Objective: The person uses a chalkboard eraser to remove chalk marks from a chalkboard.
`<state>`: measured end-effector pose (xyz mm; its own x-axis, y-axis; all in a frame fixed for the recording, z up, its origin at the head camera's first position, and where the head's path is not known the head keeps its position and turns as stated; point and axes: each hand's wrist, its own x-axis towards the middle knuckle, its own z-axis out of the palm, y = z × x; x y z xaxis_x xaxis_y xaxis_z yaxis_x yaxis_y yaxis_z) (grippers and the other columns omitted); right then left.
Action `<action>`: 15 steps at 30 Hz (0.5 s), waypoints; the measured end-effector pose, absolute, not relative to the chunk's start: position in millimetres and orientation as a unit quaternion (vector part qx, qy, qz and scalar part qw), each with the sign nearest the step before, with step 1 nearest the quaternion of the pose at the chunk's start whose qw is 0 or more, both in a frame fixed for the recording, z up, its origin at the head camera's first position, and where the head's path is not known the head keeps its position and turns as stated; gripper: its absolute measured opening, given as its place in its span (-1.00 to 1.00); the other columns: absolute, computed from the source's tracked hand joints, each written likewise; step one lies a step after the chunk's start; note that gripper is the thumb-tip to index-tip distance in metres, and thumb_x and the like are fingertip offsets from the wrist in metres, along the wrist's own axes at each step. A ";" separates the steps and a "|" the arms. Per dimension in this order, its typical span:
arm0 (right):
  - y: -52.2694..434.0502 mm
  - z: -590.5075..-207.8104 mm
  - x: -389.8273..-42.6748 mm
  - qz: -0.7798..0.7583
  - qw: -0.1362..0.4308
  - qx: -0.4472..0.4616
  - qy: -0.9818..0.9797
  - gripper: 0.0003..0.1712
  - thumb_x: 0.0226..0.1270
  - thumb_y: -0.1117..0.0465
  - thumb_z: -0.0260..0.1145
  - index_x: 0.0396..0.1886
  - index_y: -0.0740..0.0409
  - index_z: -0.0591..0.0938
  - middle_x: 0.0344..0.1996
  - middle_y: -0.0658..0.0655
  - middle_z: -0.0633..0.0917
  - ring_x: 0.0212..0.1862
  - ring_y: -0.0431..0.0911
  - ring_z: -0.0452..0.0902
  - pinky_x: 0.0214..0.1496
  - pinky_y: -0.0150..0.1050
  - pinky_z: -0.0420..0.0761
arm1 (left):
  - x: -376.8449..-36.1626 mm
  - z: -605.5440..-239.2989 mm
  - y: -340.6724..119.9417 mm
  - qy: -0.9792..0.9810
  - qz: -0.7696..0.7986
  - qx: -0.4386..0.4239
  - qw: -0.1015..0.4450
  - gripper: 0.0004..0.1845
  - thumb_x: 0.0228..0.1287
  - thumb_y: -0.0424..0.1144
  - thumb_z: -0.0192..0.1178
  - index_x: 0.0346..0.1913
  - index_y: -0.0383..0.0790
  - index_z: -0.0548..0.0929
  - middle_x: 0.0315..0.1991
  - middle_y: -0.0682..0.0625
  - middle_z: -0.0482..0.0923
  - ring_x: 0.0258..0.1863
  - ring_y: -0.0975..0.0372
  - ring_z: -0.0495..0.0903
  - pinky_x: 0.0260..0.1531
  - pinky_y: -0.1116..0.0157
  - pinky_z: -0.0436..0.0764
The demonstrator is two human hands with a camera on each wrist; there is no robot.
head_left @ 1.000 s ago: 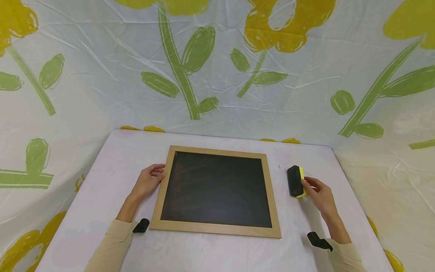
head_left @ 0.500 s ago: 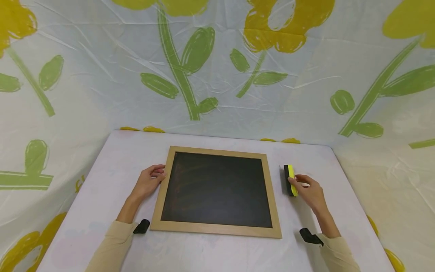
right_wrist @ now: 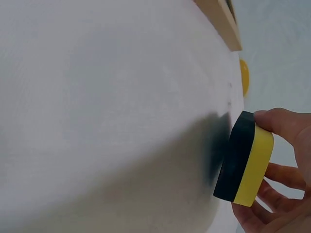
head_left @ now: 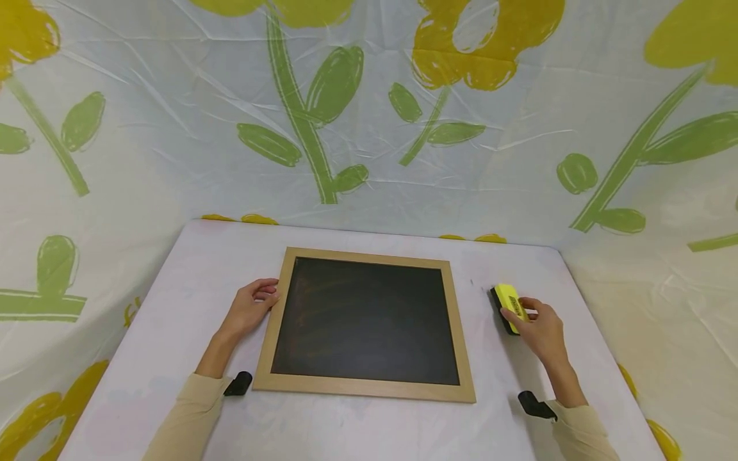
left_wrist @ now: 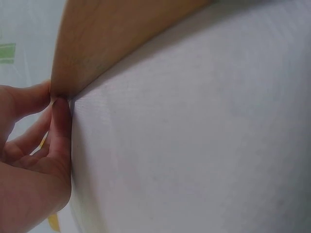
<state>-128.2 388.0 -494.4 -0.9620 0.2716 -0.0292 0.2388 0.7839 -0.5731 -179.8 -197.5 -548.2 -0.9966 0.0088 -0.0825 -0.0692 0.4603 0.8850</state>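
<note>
Yellow eraser (head_left: 510, 306) gripped in right hand (head_left: 539, 333) near table's right edge; left hand (head_left: 249, 310) pinches chalkboard (head_left: 365, 320) frame, wiping due next.

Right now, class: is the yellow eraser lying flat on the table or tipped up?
Tipped up. The right hand grips the eraser, yellow back facing up and outward, black felt tilted toward the table.
</note>
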 end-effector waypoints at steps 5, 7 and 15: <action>389.5 -501.2 -127.3 0.297 0.031 -0.134 -0.945 -0.19 0.36 0.00 0.46 0.39 0.42 0.40 0.26 0.50 0.45 0.19 0.38 0.39 0.12 0.21 0.48 | -181.6 -548.7 -195.3 0.854 0.519 -0.017 0.041 -0.57 0.48 -0.27 0.25 0.30 -0.38 0.55 -0.01 -0.24 0.64 -0.06 0.01 0.64 -0.23 0.47 0.55; 389.0 -502.5 -127.7 0.299 0.031 -0.133 -0.945 -0.17 0.35 0.01 0.48 0.40 0.42 0.39 0.27 0.50 0.43 0.21 0.38 0.37 0.15 0.24 0.46 | -181.9 -548.5 -196.1 0.854 0.519 -0.017 0.041 -0.57 0.48 -0.27 0.25 0.29 -0.39 0.55 -0.02 -0.25 0.64 -0.06 0.02 0.65 -0.23 0.47 0.55; 392.3 -498.1 -126.7 0.304 0.062 -0.108 -0.944 -0.22 0.43 -0.05 0.39 0.34 0.47 0.43 0.22 0.50 0.50 0.16 0.38 0.50 0.07 -0.01 0.60 | -182.9 -538.6 -203.1 0.837 0.543 -0.023 0.065 -0.58 0.50 -0.28 0.22 0.31 -0.41 0.53 0.00 -0.27 0.61 -0.16 0.13 0.67 -0.25 0.45 0.63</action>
